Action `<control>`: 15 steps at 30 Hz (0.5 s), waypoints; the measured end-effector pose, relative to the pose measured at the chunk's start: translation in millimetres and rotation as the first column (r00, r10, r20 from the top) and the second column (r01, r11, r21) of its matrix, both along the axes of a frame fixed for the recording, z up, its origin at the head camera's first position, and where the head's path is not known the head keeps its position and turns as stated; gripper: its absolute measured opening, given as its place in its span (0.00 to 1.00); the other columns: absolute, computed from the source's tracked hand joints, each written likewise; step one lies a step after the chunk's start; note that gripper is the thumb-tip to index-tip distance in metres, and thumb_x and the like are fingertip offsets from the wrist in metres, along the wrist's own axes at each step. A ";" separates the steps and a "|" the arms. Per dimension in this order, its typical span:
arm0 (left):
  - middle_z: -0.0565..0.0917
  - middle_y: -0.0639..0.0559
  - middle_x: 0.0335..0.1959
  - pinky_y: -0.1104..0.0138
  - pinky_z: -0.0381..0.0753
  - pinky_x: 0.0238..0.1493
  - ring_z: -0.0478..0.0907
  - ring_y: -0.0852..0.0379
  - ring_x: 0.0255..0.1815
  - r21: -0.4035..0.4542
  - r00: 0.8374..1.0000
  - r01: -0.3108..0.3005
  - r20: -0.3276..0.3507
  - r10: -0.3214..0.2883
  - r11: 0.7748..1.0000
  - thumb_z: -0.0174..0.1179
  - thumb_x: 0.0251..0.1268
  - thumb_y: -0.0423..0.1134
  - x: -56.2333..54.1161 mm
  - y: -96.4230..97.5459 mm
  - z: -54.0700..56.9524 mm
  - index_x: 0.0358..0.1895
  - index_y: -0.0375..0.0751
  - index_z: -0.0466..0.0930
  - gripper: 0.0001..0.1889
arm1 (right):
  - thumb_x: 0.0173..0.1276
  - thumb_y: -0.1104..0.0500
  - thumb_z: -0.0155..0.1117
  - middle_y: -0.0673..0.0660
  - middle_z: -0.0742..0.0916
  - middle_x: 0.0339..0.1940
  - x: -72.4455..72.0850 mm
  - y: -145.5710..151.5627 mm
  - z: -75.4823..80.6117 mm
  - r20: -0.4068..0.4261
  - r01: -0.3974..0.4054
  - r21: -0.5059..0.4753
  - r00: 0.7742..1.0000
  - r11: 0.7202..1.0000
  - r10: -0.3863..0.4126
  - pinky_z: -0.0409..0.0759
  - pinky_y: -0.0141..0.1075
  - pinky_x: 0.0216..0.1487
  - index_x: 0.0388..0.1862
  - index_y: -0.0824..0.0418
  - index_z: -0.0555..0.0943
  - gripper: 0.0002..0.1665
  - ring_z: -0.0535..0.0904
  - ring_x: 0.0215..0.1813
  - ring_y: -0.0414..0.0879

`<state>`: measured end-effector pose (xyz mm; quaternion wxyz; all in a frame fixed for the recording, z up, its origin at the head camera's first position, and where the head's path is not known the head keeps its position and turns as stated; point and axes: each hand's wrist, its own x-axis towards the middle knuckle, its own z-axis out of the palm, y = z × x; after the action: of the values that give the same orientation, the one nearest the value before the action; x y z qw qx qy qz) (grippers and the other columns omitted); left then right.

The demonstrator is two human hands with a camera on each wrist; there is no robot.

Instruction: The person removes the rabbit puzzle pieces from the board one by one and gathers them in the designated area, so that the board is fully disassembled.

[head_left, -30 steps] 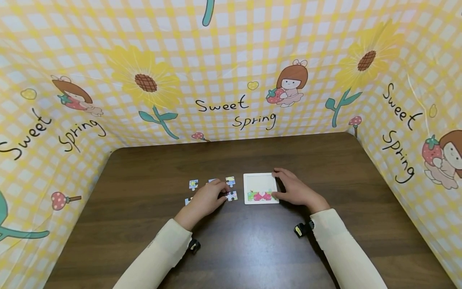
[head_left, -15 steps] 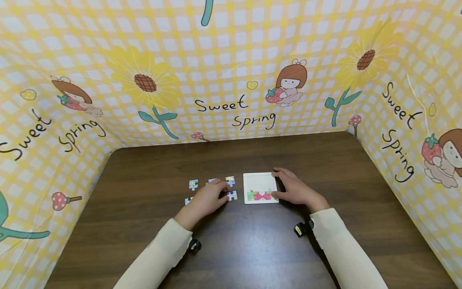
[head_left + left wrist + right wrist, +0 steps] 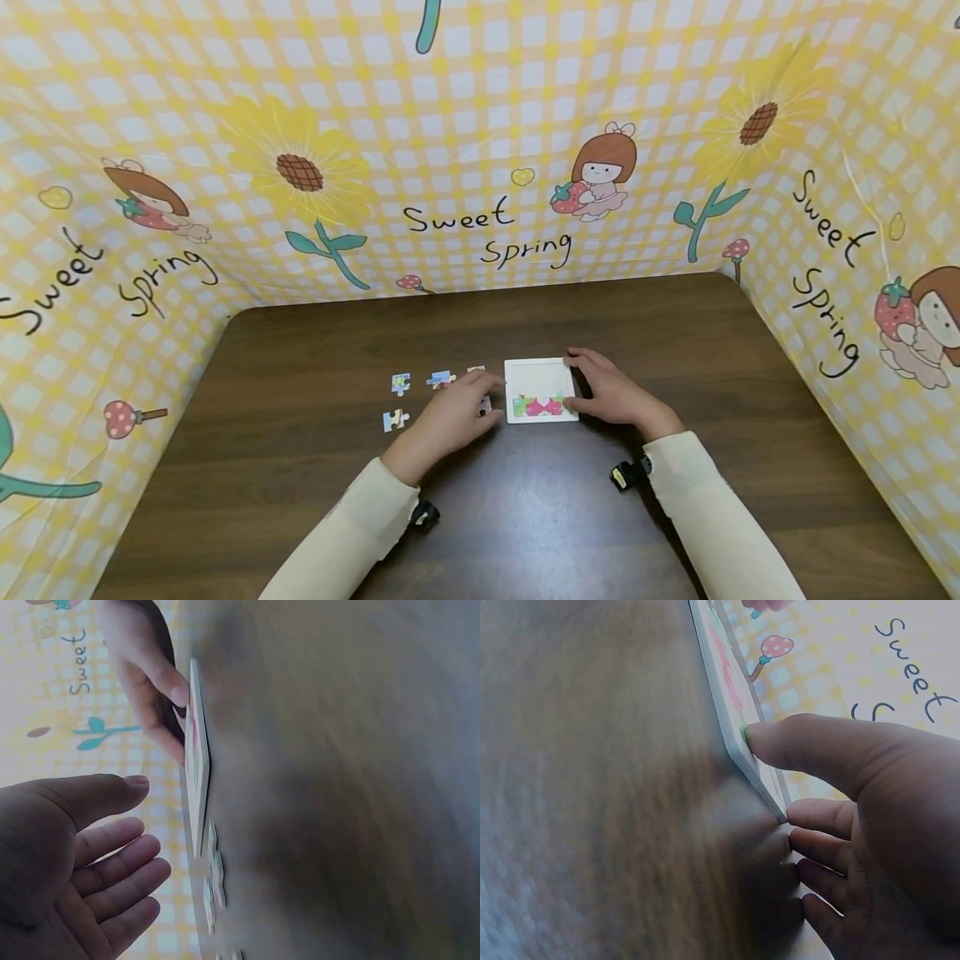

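My left hand [image 3: 453, 408] hovers over the right-hand puzzle pieces, its fingertips close to the tray's left edge. In the left wrist view, its fingers are spread a little, loosely bent, with nothing between them. A shallow white puzzle tray [image 3: 538, 379] lies flat on the table. Joined green and pink pieces [image 3: 542, 406] fill its near part. My right hand [image 3: 611, 393] holds the tray's right side, thumb [image 3: 772, 742] on the rim and fingertips at the edge. Loose jigsaw pieces [image 3: 401, 383] lie left of the tray; two at the right are partly hidden under my left hand.
The dark wood table [image 3: 570, 517] is enclosed by yellow checked cloth [image 3: 450, 167] at the back and sides. A black camera is strapped to each wrist, the right one [image 3: 622, 477] just above the table.
My left hand has moved right, away from the piece it was touching, toward the tray. Pieces at the left now show more fully. My right hand and the tray stay put.
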<state>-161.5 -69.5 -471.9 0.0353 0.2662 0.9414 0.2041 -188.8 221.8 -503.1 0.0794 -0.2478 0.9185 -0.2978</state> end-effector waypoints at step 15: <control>0.74 0.48 0.64 0.57 0.72 0.61 0.72 0.52 0.64 -0.070 0.998 0.064 0.033 -0.062 0.995 0.65 0.63 0.48 -1.7 35.2 -6.9 0.66 0.44 0.72 0.29 | 0.66 0.50 0.68 0.64 0.61 0.75 1.7 -0.3 3.0 0.015 0.008 0.003 1.000 1.000 -0.009 0.60 0.57 0.68 0.72 0.66 0.64 0.42 0.54 0.75 0.62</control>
<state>-163.1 -34.3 -478.7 0.0655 0.2913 0.9385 0.1733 -187.1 221.5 -500.1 0.0854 -0.2416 0.9194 -0.2984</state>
